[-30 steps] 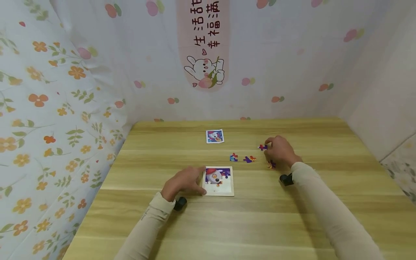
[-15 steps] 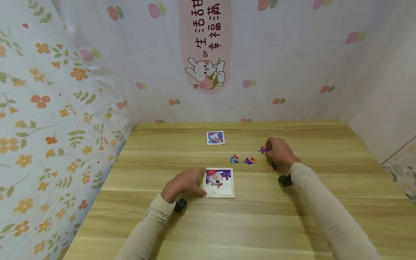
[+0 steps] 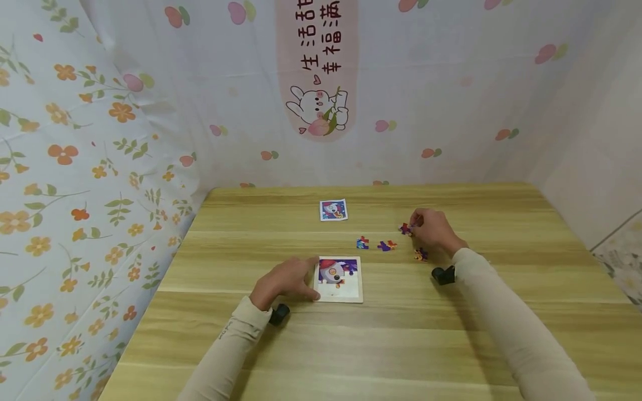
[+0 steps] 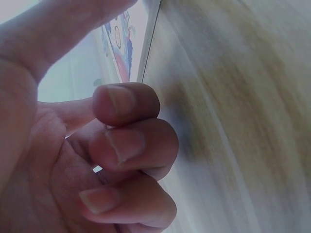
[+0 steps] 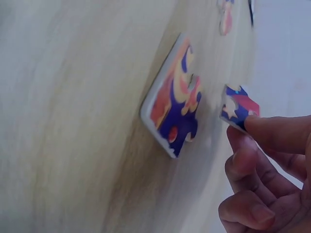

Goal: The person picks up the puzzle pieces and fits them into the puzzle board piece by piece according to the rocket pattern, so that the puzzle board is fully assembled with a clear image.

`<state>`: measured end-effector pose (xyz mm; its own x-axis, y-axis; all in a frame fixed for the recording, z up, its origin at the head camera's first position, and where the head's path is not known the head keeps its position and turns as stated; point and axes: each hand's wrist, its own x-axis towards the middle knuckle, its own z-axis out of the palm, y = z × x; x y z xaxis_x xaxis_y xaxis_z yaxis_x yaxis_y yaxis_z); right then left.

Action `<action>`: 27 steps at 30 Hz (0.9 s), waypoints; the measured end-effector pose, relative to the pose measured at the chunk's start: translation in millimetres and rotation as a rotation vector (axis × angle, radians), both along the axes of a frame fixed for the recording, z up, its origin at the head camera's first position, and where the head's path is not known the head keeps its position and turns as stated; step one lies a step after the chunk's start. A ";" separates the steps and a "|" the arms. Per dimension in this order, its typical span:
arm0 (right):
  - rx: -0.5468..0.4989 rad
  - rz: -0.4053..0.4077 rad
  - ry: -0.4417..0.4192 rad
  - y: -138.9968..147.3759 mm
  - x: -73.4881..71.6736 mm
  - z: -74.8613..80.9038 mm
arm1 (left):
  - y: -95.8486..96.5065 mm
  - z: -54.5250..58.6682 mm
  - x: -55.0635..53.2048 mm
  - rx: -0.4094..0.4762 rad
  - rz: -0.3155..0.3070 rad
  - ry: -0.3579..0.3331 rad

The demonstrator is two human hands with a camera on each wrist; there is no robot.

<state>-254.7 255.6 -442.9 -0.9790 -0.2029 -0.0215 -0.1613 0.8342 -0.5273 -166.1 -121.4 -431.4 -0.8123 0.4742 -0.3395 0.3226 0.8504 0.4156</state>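
Observation:
In the head view my left hand (image 3: 287,283) holds the left side of a square jigsaw tray (image 3: 354,291), index finger by the far corner and thumb by the near one. Several fitted pieces fill its upper part; bare white shows below. The left wrist view shows the other fingers curled beside the tray (image 4: 149,36). My right hand (image 3: 435,229) pinches a purple-and-red jigsaw piece (image 5: 236,108) between thumb and finger, raised off the table in the right wrist view. Just below that hand lies an orange-and-purple jigsaw piece (image 3: 420,255), large in the right wrist view.
Two more loose pieces, a blue-and-red piece (image 3: 362,243) and an orange-and-purple piece (image 3: 387,245), lie beyond the tray. A small picture card (image 3: 333,210) lies farther back on the wooden table (image 3: 321,356). Patterned cloth (image 3: 431,111) hangs behind the table.
My right hand has turned the pinched jigsaw piece slightly in its fingertips, staying over nearly the same spot. The left hand and the tray keep their places; the head view shifts a little.

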 end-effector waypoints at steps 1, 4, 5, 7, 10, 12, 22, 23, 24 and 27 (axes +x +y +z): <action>-0.007 0.002 0.001 -0.9 0.9 1.0 | -0.1 -0.2 0.0 0.002 0.000 -0.001; -0.038 0.020 -0.003 -2.9 3.1 3.3 | -0.4 -0.1 0.4 0.002 0.000 -0.001; -0.046 0.025 -0.005 -3.6 3.9 3.8 | -0.3 0.0 0.6 0.004 0.001 -0.002; -0.075 0.036 -0.017 -5.3 5.4 4.7 | -0.3 0.2 0.9 0.003 0.001 -0.005; -0.117 0.053 -0.039 -8.7 7.6 6.1 | -0.4 0.8 1.1 0.007 0.006 -0.010; -0.144 0.067 -0.056 -10.9 8.9 6.6 | -0.4 1.4 1.1 0.009 0.009 -0.011; -0.223 0.116 -0.127 -16.4 15.0 5.8 | 0.0 1.7 0.6 0.005 0.000 0.002; -0.223 0.121 -0.130 -17.5 15.5 5.9 | 0.0 1.6 0.7 0.005 -0.001 0.003; -0.222 0.127 -0.131 -18.6 16.1 6.1 | 0.0 1.1 0.7 0.007 0.000 0.006; -0.232 0.158 -0.145 -22.5 18.6 7.8 | -0.2 0.5 0.4 0.004 -0.003 0.009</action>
<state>-236.1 233.1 -435.1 -0.9249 -0.3683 -0.0937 -0.1888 0.6593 -0.7278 -165.8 -121.6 -430.9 -0.8136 0.4780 -0.3309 0.3290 0.8478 0.4159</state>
